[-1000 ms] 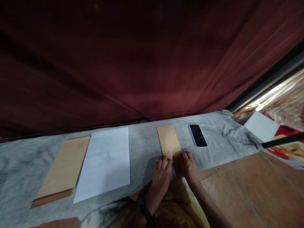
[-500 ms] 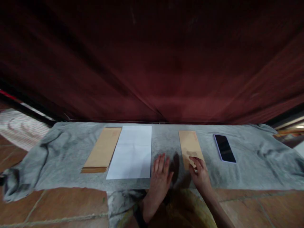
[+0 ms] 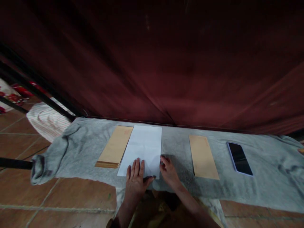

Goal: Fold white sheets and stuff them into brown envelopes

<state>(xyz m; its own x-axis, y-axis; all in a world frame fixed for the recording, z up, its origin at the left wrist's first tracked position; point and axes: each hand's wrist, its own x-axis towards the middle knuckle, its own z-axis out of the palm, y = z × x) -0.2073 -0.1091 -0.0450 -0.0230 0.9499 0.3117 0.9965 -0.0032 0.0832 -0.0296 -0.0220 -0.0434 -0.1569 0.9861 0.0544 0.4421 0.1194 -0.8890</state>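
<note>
My left hand [image 3: 136, 177] lies flat with fingers spread on the lower part of a white sheet of paper [image 3: 147, 142]; whether it is one sheet or a stack I cannot tell. At the paper's right edge, my right hand [image 3: 169, 171] has its fingers curled, thumb and forefinger pinching the edge. A stack of brown envelopes [image 3: 115, 145] lies just left of the paper. Farther right, a single brown envelope [image 3: 203, 156] rests flat, apart from both hands.
A phone in a purple case [image 3: 239, 158] lies at the right on the grey cloth [image 3: 85, 148]. Behind the cloth hangs a dark red curtain [image 3: 166, 79]. Black bars [image 3: 35, 91] and a striped cloth [image 3: 51, 118] are at the left, above a tiled floor [image 3: 78, 196].
Both hands have moved left: my left hand onto the white paper, my right from the single envelope to the paper's right edge. The view has turned slightly left.
</note>
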